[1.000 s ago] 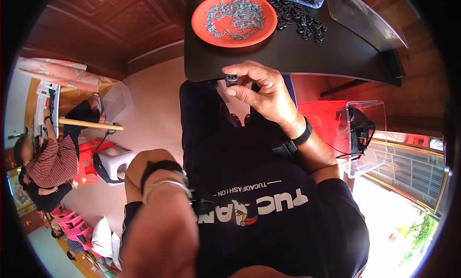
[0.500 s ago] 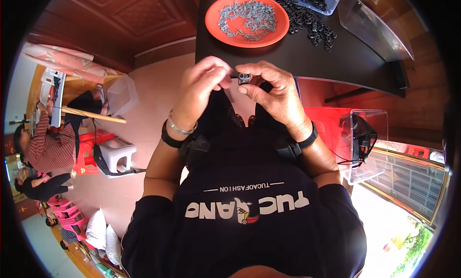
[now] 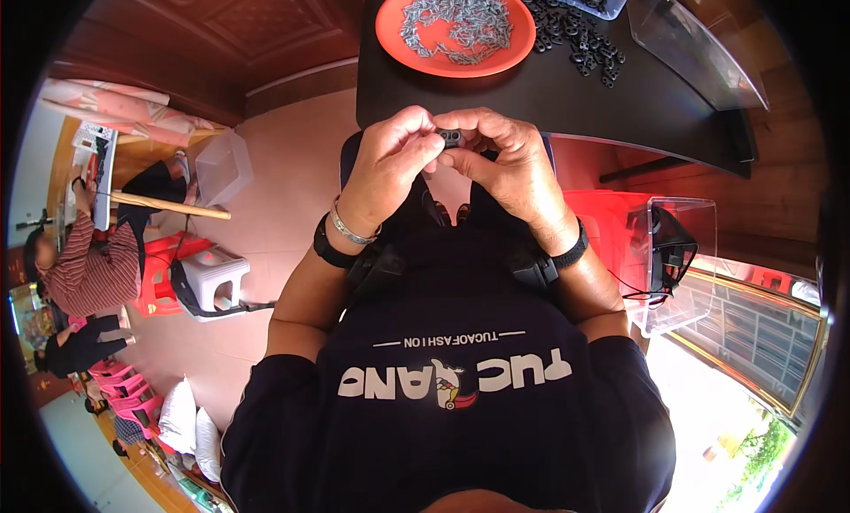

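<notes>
A small black part with two round holes (image 3: 451, 138) is pinched between the thumb and index finger of my right hand (image 3: 515, 166), just off the table's front edge. My left hand (image 3: 386, 163) meets it from the left, thumb and fingers pressed together at the part's left end. Whatever those left fingertips hold, if anything, is hidden. Beyond my hands, an orange plate (image 3: 390, 46) carries many small silver screw-like pieces (image 3: 465, 19). To its right lies a loose heap of similar small black parts (image 3: 586, 46).
The dark table (image 3: 655, 110) ends just beyond my hands. A bluish clear tray (image 3: 614, 3) with more black parts and a transparent lid-like piece (image 3: 695, 53) are at the far right. At right stands a clear bin (image 3: 699, 292); at left, a grey stool (image 3: 212, 278) and other people.
My left hand has moved right and closed in on the black part, where a gap showed before. The part has turned a little in my right fingers. The view has shifted slightly.
</notes>
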Available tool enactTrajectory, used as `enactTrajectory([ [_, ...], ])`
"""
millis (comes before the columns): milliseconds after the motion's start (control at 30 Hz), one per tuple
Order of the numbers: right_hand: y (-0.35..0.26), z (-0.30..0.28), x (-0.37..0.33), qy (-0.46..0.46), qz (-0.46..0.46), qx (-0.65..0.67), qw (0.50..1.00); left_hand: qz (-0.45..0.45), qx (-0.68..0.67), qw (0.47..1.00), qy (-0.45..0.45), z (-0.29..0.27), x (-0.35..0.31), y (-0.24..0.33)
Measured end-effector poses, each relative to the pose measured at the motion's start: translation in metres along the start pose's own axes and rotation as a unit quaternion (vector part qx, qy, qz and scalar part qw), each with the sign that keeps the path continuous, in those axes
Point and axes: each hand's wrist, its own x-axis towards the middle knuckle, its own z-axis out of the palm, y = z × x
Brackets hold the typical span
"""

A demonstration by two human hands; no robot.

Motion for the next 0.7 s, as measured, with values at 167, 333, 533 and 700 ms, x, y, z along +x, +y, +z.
enactTrajectory([
  [167, -0.0034, -0.0042, -0.0012, -0.028, 0.059, -0.021, 0.998, -0.008, 0.014, 1.0, 0.021, 0.0031, 0.0002, 0.001],
  [333, -0.0026, -0.0031, -0.0018, -0.042, 0.097, 0.009, 0.994, -0.017, -0.015, 0.999, 0.048, 0.0055, -0.0004, -0.0025],
  [533, -0.0027, -0.0014, -0.0018, -0.047, 0.114, 0.023, 0.992, -0.015, -0.005, 0.999, 0.045, 0.0028, -0.0027, -0.0007],
  [700, -0.0053, -0.002, -0.0025, -0.052, 0.118, 0.017, 0.992, -0.012, 0.03, 0.999, 0.038, 0.0026, -0.0052, -0.0011],
])
